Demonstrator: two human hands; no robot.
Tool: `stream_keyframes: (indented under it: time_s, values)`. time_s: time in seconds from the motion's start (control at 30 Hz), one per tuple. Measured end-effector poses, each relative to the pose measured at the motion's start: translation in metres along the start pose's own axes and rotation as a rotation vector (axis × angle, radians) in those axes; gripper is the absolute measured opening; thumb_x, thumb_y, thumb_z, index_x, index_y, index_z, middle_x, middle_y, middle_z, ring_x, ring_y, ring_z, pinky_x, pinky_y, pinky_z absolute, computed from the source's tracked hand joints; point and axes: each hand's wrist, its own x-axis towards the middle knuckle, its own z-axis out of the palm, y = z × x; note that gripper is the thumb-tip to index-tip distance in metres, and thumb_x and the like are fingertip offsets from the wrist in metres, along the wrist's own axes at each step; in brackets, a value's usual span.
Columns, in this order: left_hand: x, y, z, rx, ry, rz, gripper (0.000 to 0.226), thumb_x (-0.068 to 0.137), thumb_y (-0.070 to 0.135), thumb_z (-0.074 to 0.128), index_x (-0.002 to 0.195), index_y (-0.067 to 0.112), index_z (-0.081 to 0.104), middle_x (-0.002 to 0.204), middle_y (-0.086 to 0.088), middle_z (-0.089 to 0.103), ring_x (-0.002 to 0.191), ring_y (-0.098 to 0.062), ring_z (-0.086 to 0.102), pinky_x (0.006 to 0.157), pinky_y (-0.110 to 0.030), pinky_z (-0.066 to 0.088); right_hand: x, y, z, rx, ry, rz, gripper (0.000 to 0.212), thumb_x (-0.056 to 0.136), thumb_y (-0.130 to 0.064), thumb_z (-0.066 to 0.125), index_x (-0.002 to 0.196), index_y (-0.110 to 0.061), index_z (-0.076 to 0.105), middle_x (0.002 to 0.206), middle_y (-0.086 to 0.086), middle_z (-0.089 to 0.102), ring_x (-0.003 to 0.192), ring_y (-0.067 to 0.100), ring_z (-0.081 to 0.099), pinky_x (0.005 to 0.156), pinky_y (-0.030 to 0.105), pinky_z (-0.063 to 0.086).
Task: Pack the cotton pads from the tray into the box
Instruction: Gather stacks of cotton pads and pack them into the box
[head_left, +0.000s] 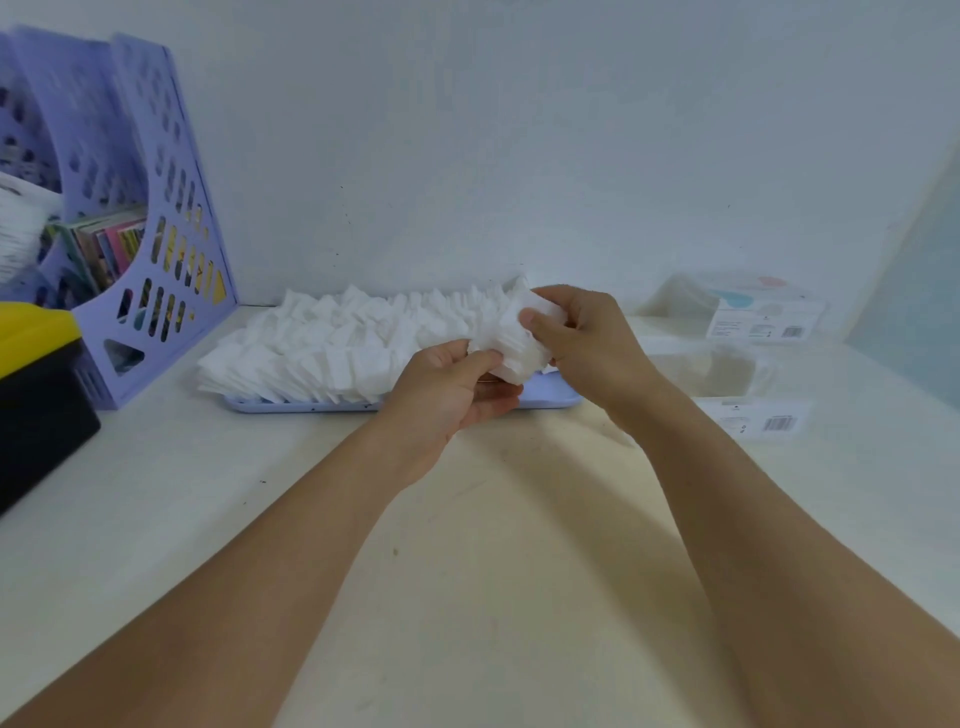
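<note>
A lilac tray lies on the white table against the wall, heaped with white square cotton pads. Over its right end both hands hold one bunch of pads. My left hand grips the bunch from below and the left, thumb on top. My right hand pinches it from the right and above. To the right stands a clear plastic box with a label and barcode on its front. Behind it sits a second clear box with a printed label.
A lilac perforated file holder with books stands at the back left. A black and yellow object sits at the left edge. A pale panel leans at the far right. Bare tabletop stretches toward me.
</note>
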Motion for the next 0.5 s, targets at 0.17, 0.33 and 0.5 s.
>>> stream_keyframes:
  time_s: [0.17, 0.33, 0.5]
  values:
    - [0.006, -0.003, 0.007, -0.142, 0.135, -0.05, 0.027, 0.096, 0.021, 0.047, 0.094, 0.006, 0.069, 0.086, -0.01, 0.071, 0.085, -0.025, 0.069, 0.083, -0.043, 0.061, -0.009, -0.003, 0.024, -0.133, 0.042, -0.017, 0.029, 0.097, -0.018, 0.053, 0.073, -0.003, 0.056, 0.064, 0.006, 0.054, 0.061, 0.023, 0.049, 0.061, 0.036, 0.038]
    - [0.01, -0.012, 0.018, -0.194, 0.159, -0.055, 0.04, 0.1, 0.022, 0.046, 0.132, -0.001, 0.053, 0.119, -0.018, 0.068, 0.101, -0.025, 0.071, 0.074, -0.034, 0.059, -0.017, -0.015, 0.04, -0.016, -0.014, 0.079, 0.016, 0.097, -0.021, 0.049, 0.102, -0.015, 0.063, 0.104, 0.009, 0.061, 0.09, 0.022, 0.065, 0.072, 0.036, 0.053]
    - [0.009, -0.013, 0.024, -0.091, 0.174, -0.043, 0.042, 0.099, 0.023, 0.042, 0.132, -0.001, 0.052, 0.113, -0.018, 0.064, 0.089, -0.026, 0.064, 0.073, -0.037, 0.056, -0.015, -0.024, 0.027, 0.239, -0.032, 0.274, 0.053, 0.102, -0.038, 0.049, 0.152, -0.024, 0.038, 0.138, -0.006, 0.051, 0.124, 0.016, 0.055, 0.096, 0.03, 0.047]
